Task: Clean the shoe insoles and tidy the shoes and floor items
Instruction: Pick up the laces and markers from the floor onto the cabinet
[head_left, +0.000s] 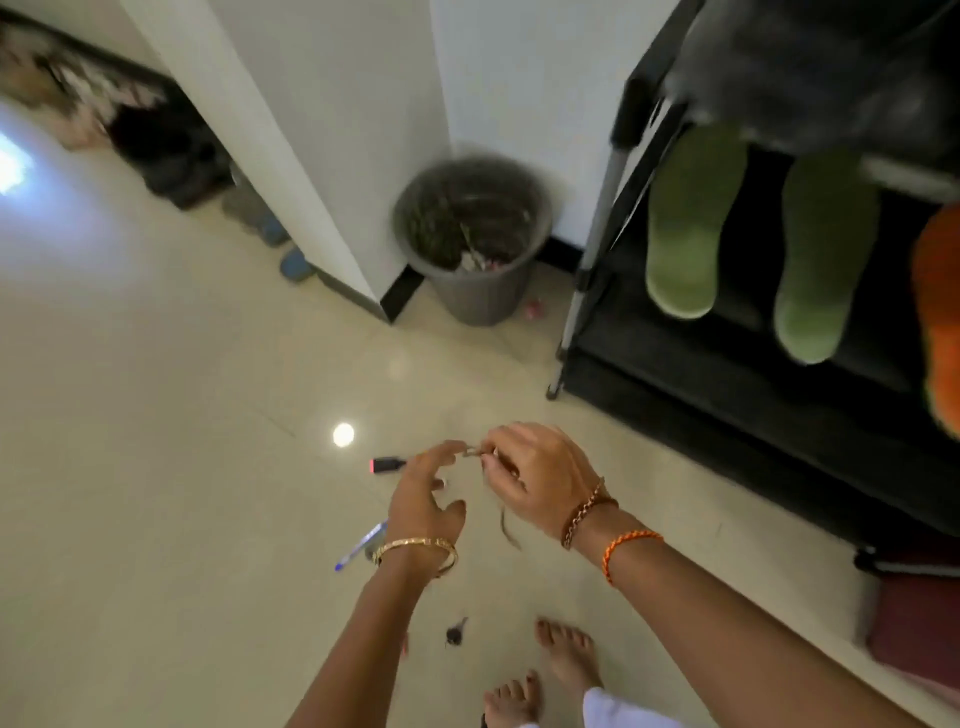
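My right hand pinches a small metallic item above the floor, and a thin strand hangs below it. My left hand reaches beside it, its fingertips touching the same item. On the tiles beneath lie a black marker with a red end, a blue pen and a small dark key-like object. Two green insoles lean on the black shoe rack at right, with an orange slipper beside them.
A grey waste bin with litter stands in the corner by the white pillar. A small pink scrap lies next to it. Shoes line the far left wall. My bare feet are at the bottom.
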